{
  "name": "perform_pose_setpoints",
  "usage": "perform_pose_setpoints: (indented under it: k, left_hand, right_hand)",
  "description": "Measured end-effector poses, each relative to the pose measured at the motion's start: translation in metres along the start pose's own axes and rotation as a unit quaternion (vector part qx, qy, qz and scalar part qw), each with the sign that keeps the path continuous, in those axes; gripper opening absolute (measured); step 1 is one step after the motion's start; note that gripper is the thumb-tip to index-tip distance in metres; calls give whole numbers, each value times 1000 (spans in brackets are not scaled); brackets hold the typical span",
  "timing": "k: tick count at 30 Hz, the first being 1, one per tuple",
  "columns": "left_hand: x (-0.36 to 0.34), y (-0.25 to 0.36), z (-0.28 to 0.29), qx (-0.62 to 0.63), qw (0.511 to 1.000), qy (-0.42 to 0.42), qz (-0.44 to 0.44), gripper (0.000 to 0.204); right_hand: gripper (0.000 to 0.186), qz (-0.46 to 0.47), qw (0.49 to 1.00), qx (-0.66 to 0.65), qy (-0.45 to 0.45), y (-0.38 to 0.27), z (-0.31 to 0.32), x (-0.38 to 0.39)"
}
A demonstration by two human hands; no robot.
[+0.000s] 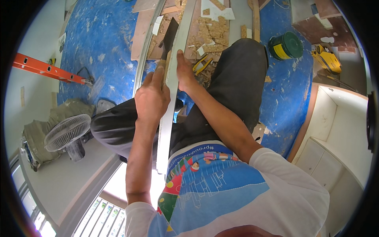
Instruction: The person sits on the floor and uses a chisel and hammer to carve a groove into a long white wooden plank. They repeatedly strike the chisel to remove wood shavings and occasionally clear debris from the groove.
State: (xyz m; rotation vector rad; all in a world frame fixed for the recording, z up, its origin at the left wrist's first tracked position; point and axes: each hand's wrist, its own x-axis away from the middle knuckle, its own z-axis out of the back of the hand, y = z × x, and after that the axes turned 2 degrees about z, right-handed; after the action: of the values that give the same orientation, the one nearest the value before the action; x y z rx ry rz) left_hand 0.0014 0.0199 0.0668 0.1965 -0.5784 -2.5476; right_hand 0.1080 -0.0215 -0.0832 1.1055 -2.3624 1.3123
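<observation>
A long white strip [173, 77] runs lengthwise from my lap up past my knees. On its right edge is my right hand [184, 74], thumb up along the side and fingers partly hidden, gripping it. My left hand [153, 94] is closed round the wooden handle of a dark flat-bladed tool [169, 34]; its exact kind is unclear. The blade points away from me and lies beside the strip's left edge. Another pale strip [144, 59] lies to the left. Yellow-handled pliers [202, 65] rest just right of my right hand.
Broken tan board pieces [209, 33] litter the boards ahead. A green bucket [290, 45] and a yellow case [328, 60] are at the right. An orange ladder [51, 69] and a fan [68, 132] are at the left, with a white cabinet [329, 166] lower right.
</observation>
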Motion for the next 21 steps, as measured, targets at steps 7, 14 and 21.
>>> perform_pose_setpoints:
  k: [7, 14, 21]
  left_hand:
    - [1, -7, -10, -19, 1000, 6, 0, 46]
    - [-21, -13, -23, -28, 999, 28, -30, 48]
    - [3, -8, -14, 7, 1000, 12, 7, 50]
  right_hand:
    - [44, -5, 1000, 8, 16, -5, -3, 1]
    - [46, 7, 1000, -23, -5, 6, 1, -7]
    - [46, 0, 1000, -28, 0, 2, 2, -7]
